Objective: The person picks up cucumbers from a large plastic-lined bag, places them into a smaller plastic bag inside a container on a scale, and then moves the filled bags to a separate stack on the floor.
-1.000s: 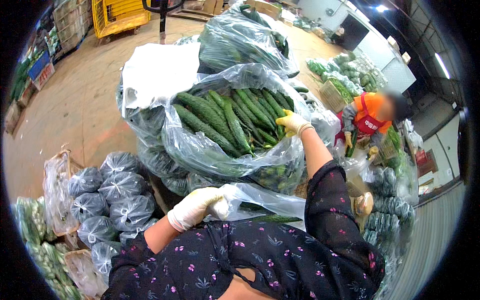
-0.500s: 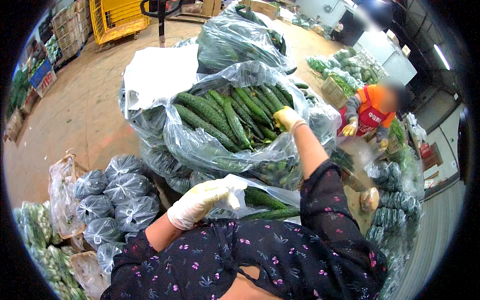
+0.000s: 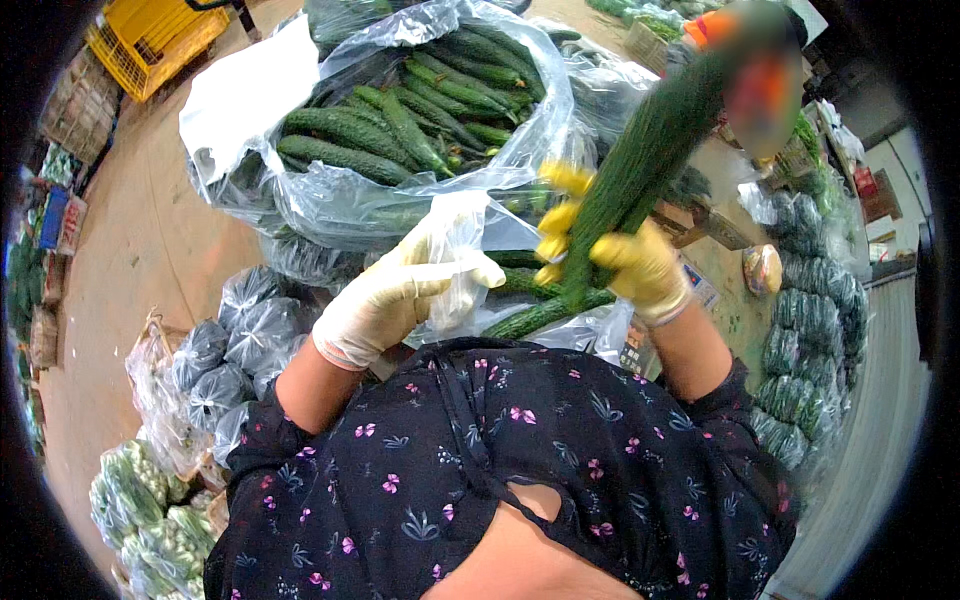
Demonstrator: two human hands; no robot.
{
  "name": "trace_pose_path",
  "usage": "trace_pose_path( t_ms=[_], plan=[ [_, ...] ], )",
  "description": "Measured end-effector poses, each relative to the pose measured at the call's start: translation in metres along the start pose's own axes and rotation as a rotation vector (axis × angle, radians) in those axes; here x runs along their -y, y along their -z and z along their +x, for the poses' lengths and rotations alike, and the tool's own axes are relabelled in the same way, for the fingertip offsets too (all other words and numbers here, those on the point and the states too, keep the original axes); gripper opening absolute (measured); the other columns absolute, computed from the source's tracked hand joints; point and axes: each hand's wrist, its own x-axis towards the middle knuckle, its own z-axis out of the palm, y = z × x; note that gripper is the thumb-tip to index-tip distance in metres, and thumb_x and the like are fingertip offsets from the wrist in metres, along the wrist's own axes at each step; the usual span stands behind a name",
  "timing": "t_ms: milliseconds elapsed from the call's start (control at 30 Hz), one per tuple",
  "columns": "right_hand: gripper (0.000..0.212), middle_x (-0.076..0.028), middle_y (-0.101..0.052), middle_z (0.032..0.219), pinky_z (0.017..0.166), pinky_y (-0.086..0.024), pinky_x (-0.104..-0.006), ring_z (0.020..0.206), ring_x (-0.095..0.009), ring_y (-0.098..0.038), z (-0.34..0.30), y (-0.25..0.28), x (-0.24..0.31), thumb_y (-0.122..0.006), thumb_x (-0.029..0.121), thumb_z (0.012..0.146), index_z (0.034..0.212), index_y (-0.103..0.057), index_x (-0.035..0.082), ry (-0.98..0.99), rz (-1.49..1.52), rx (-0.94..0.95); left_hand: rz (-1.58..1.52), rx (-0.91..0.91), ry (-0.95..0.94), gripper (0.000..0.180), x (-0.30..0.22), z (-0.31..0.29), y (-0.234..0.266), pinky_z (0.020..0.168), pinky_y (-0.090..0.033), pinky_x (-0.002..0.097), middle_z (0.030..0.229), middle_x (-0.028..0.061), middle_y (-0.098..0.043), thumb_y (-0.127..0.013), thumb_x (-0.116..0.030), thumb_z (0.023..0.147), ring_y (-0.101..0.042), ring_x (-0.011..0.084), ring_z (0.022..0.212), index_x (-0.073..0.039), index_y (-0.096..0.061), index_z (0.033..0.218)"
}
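My right hand [image 3: 645,272], in a yellow-coated glove, grips a long dark green cucumber [image 3: 640,160]. It tilts up toward the upper right, and a second one may lie against it; I cannot tell. My left hand [image 3: 372,305], in a white glove, holds a thin clear plastic bag [image 3: 458,235] between thumb and fingers. Ahead of both hands is a large opened plastic sack [image 3: 330,210] full of cucumbers [image 3: 365,135]. Close to my waist, more cucumbers [image 3: 545,316] lie on plastic below the hands.
A white sheet [image 3: 245,100] covers the sack's left side. Dark filled bags [image 3: 265,325] are piled at left, beside bagged pale vegetables [image 3: 150,505]. Bundled greens [image 3: 800,345] line the right. A yellow cage cart [image 3: 155,40] stands far left. A person in orange is partly behind the cucumber.
My right hand has come back from the large sack toward me, with a cucumber now in it. The left hand still holds the plastic bag, now raised more upright. The view has shifted downward.
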Motion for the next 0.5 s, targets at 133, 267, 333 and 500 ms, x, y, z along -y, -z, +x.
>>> trace_pose_path(
  t_ms=[133,267,333,500],
  plan=[
    [0.065,-0.015,-0.060,0.118,0.092,-0.050,-0.0438,0.107,-0.027,-0.060,-0.028,0.026,-0.051,-0.073,0.011,0.078,0.135,-0.044,-0.002,-0.173,-0.124,-0.179,-0.198,0.126,-0.117,0.072,-0.010,0.005,-0.015,0.077,-0.048,0.0266,0.113,0.0166,-0.060,-0.063,-0.025,0.082,-0.060,0.0191,0.095,0.000,-0.032,0.142],
    [0.053,-0.010,-0.063,0.117,0.097,-0.046,-0.0317,0.110,-0.020,-0.060,-0.047,0.095,-0.050,-0.070,0.002,0.078,0.128,-0.052,0.005,-0.161,-1.197,-0.413,-0.328,0.041,-0.285,0.071,-0.038,0.012,-0.004,0.081,-0.050,0.0284,0.117,0.0166,-0.059,-0.059,-0.033,0.083,-0.061,0.0193,0.095,0.008,-0.036,0.136],
    [0.063,-0.016,-0.064,0.112,0.091,-0.048,-0.0362,0.105,-0.032,-0.061,-0.058,0.106,-0.027,-0.075,0.014,0.067,0.127,-0.054,0.011,-0.071,-1.902,-0.317,-0.415,0.000,-0.218,0.068,-0.041,0.012,0.009,0.079,-0.050,0.0281,0.109,0.0129,-0.062,-0.057,-0.037,0.086,-0.062,0.0174,0.091,0.009,-0.041,0.133],
    [0.071,-0.015,-0.066,0.103,0.085,-0.050,-0.0374,0.099,-0.033,-0.062,-0.039,0.058,0.006,-0.079,0.028,0.058,0.123,-0.058,0.011,-0.207,-1.819,-0.239,-0.162,-0.111,-0.212,0.060,-0.048,-0.005,0.028,0.085,-0.048,0.0291,0.108,0.0118,-0.064,-0.058,-0.032,0.087,-0.061,0.0166,0.094,0.008,-0.048,0.129]
  ],
)
